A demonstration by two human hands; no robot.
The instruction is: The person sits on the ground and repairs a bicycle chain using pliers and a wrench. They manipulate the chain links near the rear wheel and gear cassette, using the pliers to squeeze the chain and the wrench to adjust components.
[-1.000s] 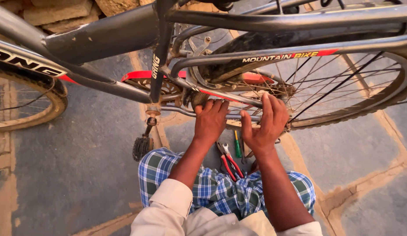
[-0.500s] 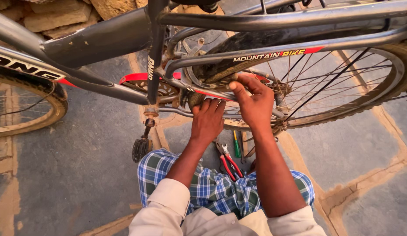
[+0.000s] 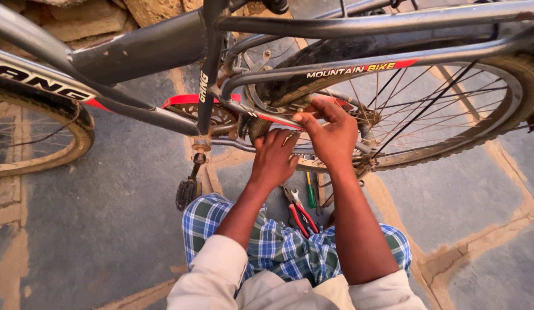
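The right hand [image 3: 330, 135], at the frame's centre, pinches narrowly at a part by the rear wheel [image 3: 427, 115] hub, fingertips meeting on something too small to tell. Just left and lower, the left hand [image 3: 274, 156] curls around the lower frame tube [image 3: 232, 143], likely steadying the bicycle. Below, on the stone floor [image 3: 94, 229], red-handled pliers [image 3: 298, 211] and a green screwdriver [image 3: 310, 198] lie within easy reach.

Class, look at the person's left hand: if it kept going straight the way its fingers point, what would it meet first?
The left hand points up toward the bicycle's lower frame tube; it probably already touches it, though depth is unclear.
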